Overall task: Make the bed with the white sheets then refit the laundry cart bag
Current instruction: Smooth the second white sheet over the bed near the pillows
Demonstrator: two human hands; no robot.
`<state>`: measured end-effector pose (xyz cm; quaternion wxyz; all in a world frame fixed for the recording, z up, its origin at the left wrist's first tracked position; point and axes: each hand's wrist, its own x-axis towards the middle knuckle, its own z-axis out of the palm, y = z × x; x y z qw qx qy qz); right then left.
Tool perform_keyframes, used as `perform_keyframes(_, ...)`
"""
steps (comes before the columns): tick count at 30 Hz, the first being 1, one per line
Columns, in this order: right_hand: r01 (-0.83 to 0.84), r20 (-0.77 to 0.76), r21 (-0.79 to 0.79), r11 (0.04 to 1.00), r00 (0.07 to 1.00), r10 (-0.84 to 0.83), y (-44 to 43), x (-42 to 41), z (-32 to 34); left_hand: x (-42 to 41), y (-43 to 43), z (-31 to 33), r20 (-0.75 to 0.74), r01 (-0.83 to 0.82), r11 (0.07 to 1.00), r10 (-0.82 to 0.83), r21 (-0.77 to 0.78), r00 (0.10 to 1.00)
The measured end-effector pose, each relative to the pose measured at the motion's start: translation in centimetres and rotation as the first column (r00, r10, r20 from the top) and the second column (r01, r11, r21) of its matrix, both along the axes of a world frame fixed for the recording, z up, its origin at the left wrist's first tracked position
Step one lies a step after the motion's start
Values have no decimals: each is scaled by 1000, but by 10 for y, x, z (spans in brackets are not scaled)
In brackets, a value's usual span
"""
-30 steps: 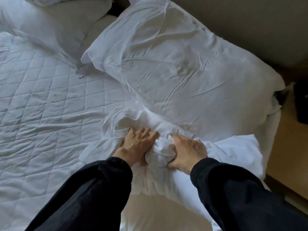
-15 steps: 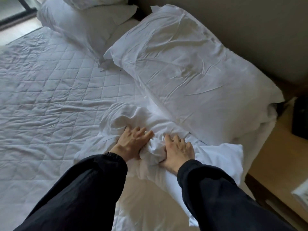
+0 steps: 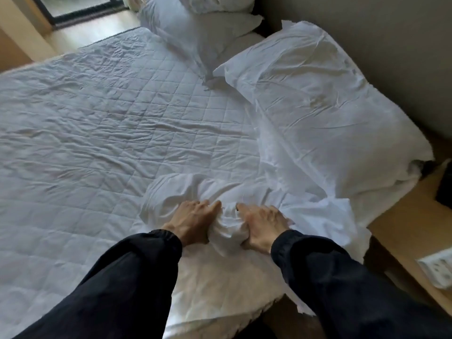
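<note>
Filling most of the view, the bed (image 3: 97, 143) shows quilted padding, with one pillow (image 3: 318, 106) at its head edge and a second pillow (image 3: 200, 28) beyond, cut off at the top. The white sheet (image 3: 318, 216) lies bunched at the near head corner, its ridge running along the near edge; where it ends is hard to make out. The left hand (image 3: 193, 222) and right hand (image 3: 263, 223) each grip one fold between them.
</note>
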<state>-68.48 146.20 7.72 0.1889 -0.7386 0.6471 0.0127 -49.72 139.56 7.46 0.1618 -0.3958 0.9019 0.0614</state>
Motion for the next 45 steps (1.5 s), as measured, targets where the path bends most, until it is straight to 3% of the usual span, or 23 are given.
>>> perform_keyframes(4, -223, 34, 2, 975, 974, 222, 25, 66, 35, 85, 66, 34, -43, -230, 971, 233, 64, 972)
perform_keyframes(8, -433, 38, 5, 902, 901, 432, 56, 155, 80, 177, 149, 78, -73, -462, 885, 465, 55, 882)
perform_keyframes(12, -641, 23, -72, 764, 765, 644, 99, 257, 138, 270, 242, 130, -134, -677, 736, 670, -6, 730)
perform_keyframes(18, -836, -54, -221, 503, 526, 849, 182, 394, 222, 369, 389, 215, -324, -868, 456, 805, -199, 497)
perform_keyframes(26, -940, -84, -309, 145, 178, 980, 288, 513, 287, 432, 547, 269, -422, -947, 95, 878, -307, 225)
perform_keyframes(30, -965, -93, -263, -7, 18, 996, 328, 554, 296, 441, 598, 280, -398, -969, -37, 915, -244, 65)
perform_keyframes(41, -936, -69, -160, -313, -305, 950, 391, 653, 271, 479, 683, 256, -419, -954, -290, 878, -81, -231)
perform_keyframes(45, -915, -53, -154, -374, -370, 927, 405, 704, 257, 512, 697, 253, -382, -934, -353, 871, -47, -310)
